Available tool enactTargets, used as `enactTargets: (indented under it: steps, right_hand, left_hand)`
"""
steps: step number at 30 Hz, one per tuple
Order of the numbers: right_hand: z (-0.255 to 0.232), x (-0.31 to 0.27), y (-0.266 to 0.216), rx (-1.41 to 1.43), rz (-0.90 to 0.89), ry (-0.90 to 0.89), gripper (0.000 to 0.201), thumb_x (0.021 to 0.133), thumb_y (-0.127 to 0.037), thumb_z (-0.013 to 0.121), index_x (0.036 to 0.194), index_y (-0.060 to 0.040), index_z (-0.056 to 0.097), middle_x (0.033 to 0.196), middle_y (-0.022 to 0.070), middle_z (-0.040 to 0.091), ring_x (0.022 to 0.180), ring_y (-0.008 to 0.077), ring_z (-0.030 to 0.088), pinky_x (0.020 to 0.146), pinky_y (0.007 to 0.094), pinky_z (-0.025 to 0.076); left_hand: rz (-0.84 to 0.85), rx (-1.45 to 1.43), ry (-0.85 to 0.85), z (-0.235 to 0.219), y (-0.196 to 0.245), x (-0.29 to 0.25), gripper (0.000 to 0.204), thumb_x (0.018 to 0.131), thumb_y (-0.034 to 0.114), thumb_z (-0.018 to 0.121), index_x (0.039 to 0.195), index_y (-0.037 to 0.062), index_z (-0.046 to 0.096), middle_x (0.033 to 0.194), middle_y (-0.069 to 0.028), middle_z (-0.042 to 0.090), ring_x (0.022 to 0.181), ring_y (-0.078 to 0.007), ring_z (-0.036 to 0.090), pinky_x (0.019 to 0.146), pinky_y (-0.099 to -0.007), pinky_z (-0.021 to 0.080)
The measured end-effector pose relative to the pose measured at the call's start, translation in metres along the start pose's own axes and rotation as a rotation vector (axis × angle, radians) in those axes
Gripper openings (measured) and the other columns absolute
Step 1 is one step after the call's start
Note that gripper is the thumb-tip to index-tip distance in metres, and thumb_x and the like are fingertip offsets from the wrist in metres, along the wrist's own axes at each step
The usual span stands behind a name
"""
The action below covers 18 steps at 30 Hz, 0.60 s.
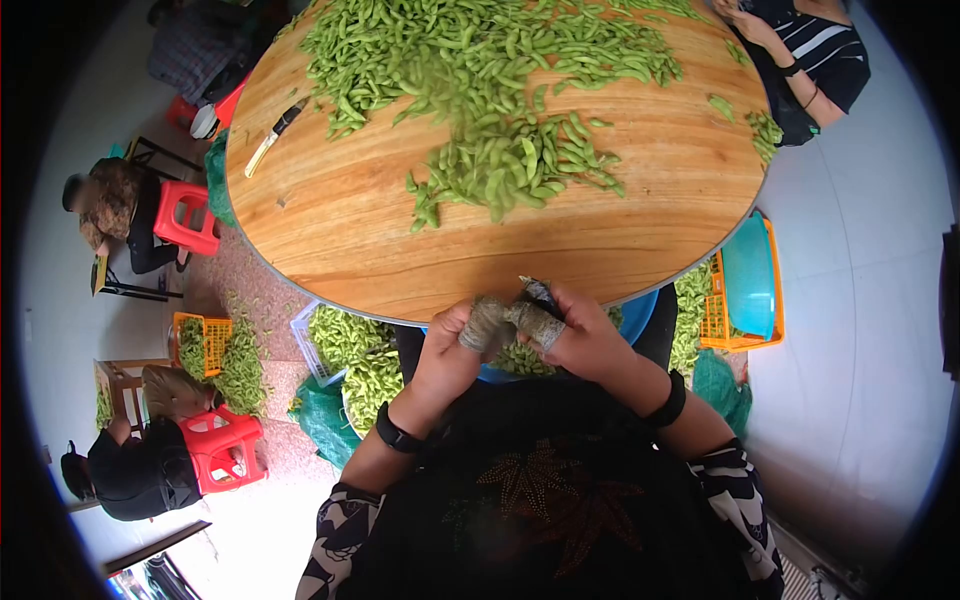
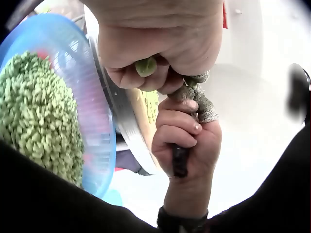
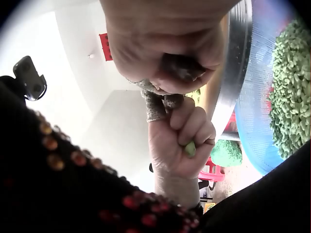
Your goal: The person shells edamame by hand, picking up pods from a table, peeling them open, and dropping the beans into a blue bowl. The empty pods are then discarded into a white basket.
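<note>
My left hand (image 1: 440,360) and right hand (image 1: 597,348) meet in front of my body, just off the near table edge. Worn grey wraps cover the thumbs and some fingertips, which come together. In the left wrist view, a green soybean pod (image 2: 146,67) pokes out of the curled fingers of my left hand. My right hand grips a tool with a black handle (image 2: 180,162), whose end shows below its fingers; its working end is hidden. Loose pods (image 1: 510,165) lie in a small pile on the round wooden table (image 1: 340,255) ahead.
A larger pod heap (image 1: 480,50) covers the far side of the table. A knife (image 1: 275,138) lies at its left. Below the hands sits a blue basket (image 2: 99,160) of shelled beans. Crates (image 1: 712,318) stand at right. Several people sit around, some on red stools (image 1: 190,215).
</note>
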State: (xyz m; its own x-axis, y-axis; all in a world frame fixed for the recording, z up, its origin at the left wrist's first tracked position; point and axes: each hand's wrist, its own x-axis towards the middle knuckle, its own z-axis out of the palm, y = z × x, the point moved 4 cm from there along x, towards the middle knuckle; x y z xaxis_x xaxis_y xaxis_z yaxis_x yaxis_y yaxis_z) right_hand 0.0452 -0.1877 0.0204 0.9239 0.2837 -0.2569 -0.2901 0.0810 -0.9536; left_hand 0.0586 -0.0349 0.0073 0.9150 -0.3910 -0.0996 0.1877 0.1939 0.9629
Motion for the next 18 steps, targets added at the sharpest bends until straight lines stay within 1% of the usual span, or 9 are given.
enactTargets:
  steps: [2,5,6,8,12,14,15,17,18]
  right_hand:
    - [0.0,-0.001,-0.002,0.142,0.041,0.04,0.012,0.089,-0.011,0.062,0.098,-0.0023,0.061,0.078,-0.003,0.06,0.069,0.0031,0.051,0.059,0.0232,0.044]
    - [-0.003,-0.002,-0.007,0.054,-0.053,0.092,0.012,0.088,-0.01,0.063,0.096,-0.0017,0.062,0.079,-0.0023,0.061,0.069,0.0037,0.052,0.06,0.0232,0.046]
    - [-0.003,-0.002,-0.005,0.053,-0.053,0.094,0.012,0.088,-0.01,0.063,0.096,-0.0017,0.062,0.079,-0.0023,0.061,0.069,0.0037,0.052,0.06,0.0232,0.046]
    - [-0.004,0.0,-0.004,-0.102,-0.246,0.128,0.014,0.085,-0.01,0.066,0.094,-0.0006,0.062,0.077,-0.0004,0.062,0.069,0.0045,0.053,0.061,0.0247,0.047]
    - [-0.012,-0.003,-0.007,-0.221,-0.242,0.144,0.018,0.082,-0.013,0.069,0.093,0.0001,0.061,0.074,0.0047,0.062,0.068,0.0073,0.055,0.06,0.0267,0.047]
    - [-0.013,-0.007,-0.018,-0.378,-0.262,0.125,0.017,0.078,-0.011,0.068,0.089,-0.0001,0.06,0.07,0.0103,0.061,0.065,0.0174,0.061,0.058,0.0315,0.048]
    - [-0.014,-0.006,-0.017,-0.378,-0.261,0.123,0.017,0.078,-0.011,0.068,0.089,-0.0001,0.06,0.07,0.0103,0.061,0.065,0.0174,0.061,0.058,0.0315,0.048]
    - [-0.009,-0.009,-0.024,-0.751,-0.604,0.161,0.017,0.072,-0.007,0.066,0.087,-0.002,0.059,0.075,0.0129,0.061,0.065,0.0298,0.062,0.056,0.0368,0.049]
    - [-0.008,-0.01,-0.025,-0.75,-0.602,0.158,0.017,0.072,-0.007,0.066,0.087,-0.002,0.059,0.075,0.0129,0.061,0.065,0.0298,0.062,0.056,0.0368,0.049]
  left_hand:
    - [-0.067,-0.056,-0.01,0.0,0.001,-0.003,0.03,0.1,0.027,0.049,0.081,0.0056,0.059,0.06,0.0028,0.049,0.052,-0.0057,0.04,0.049,-0.0218,0.034]
    - [-0.149,-0.088,0.003,0.004,0.002,-0.004,0.028,0.1,0.023,0.048,0.081,0.006,0.058,0.061,0.0024,0.05,0.052,-0.0059,0.041,0.049,-0.0223,0.036]
    - [-0.061,-0.087,-0.001,0.005,0.001,-0.004,0.026,0.1,0.022,0.048,0.083,0.0058,0.058,0.061,0.0022,0.05,0.053,-0.0061,0.042,0.05,-0.0224,0.037]
    - [0.029,-0.087,-0.005,0.008,-0.002,-0.004,0.024,0.1,0.021,0.048,0.084,0.0057,0.057,0.061,0.002,0.05,0.053,-0.0062,0.043,0.05,-0.0224,0.038]
    - [0.107,0.045,0.007,0.005,-0.005,-0.008,0.018,0.099,0.018,0.049,0.088,0.0044,0.056,0.065,0.0013,0.052,0.058,-0.0062,0.048,0.053,-0.0225,0.041]
    - [0.119,0.098,-0.032,0.005,-0.001,-0.01,0.016,0.099,0.016,0.049,0.09,0.0038,0.056,0.067,0.0011,0.054,0.06,-0.0063,0.049,0.055,-0.0225,0.042]
    - [0.117,0.16,-0.047,0.006,0.005,-0.011,0.014,0.098,0.012,0.049,0.091,0.0032,0.057,0.07,0.001,0.055,0.061,-0.0064,0.05,0.056,-0.0222,0.043]
    - [0.113,0.222,-0.056,0.008,0.01,-0.011,0.012,0.097,0.009,0.049,0.093,0.0027,0.058,0.072,0.001,0.057,0.063,-0.0065,0.051,0.057,-0.0219,0.044]
    - [0.092,0.254,-0.035,0.007,0.011,-0.01,0.012,0.097,0.006,0.048,0.094,0.0023,0.059,0.074,0.0012,0.058,0.064,-0.0065,0.052,0.058,-0.0218,0.044]
